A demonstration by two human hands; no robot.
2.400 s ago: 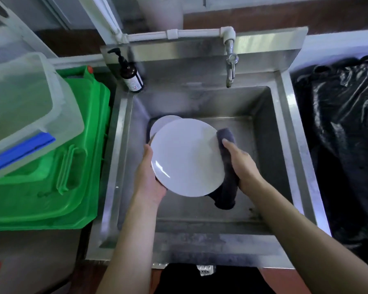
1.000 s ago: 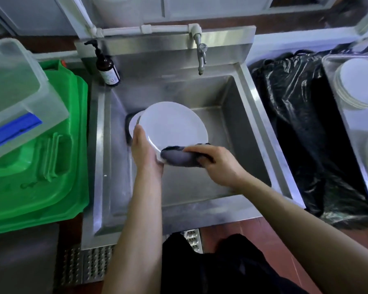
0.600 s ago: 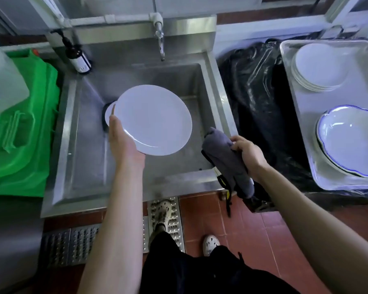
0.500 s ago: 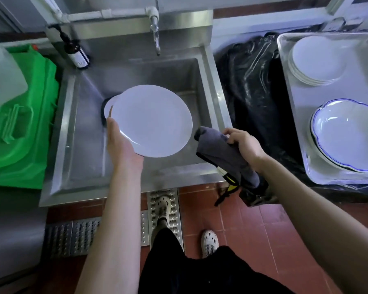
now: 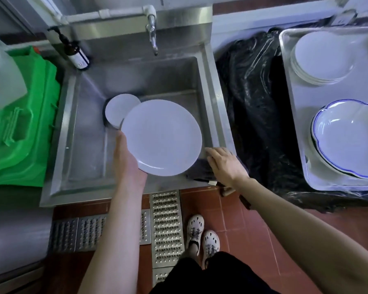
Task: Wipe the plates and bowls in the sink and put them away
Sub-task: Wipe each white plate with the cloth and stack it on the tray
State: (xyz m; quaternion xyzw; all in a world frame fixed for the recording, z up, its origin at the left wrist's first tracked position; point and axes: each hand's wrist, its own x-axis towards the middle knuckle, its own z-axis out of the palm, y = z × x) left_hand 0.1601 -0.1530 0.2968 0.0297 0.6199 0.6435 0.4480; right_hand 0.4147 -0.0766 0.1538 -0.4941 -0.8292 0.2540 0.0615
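Nearest the viewer, the left hand [image 5: 126, 160] grips the large white plate [image 5: 162, 140] at its lower-left rim, thumb on the upper face and the fingers hidden beneath, holding it tilted above the front of the sink [image 5: 68, 115]. The right hand [image 5: 225, 164] lies with fingers nearly straight on the dark grey cloth [image 5: 200, 171], which is draped over the sink's front right corner; it presses or touches the cloth rather than gripping it. The plate appears rigid, glazed and breakable, probably moderately heavy and slick if damp, so a rim pinch with fingers spread underneath suits it best, ideally with a second hand at the opposite rim. The cloth is soft and limp. Behind the plate, smaller white plates [image 5: 120, 109] remain on the sink floor. Farther right, a metal tray [image 5: 293, 98] holds a stack of plates [image 5: 321, 58] and a blue-rimmed bowl [image 5: 348, 136].
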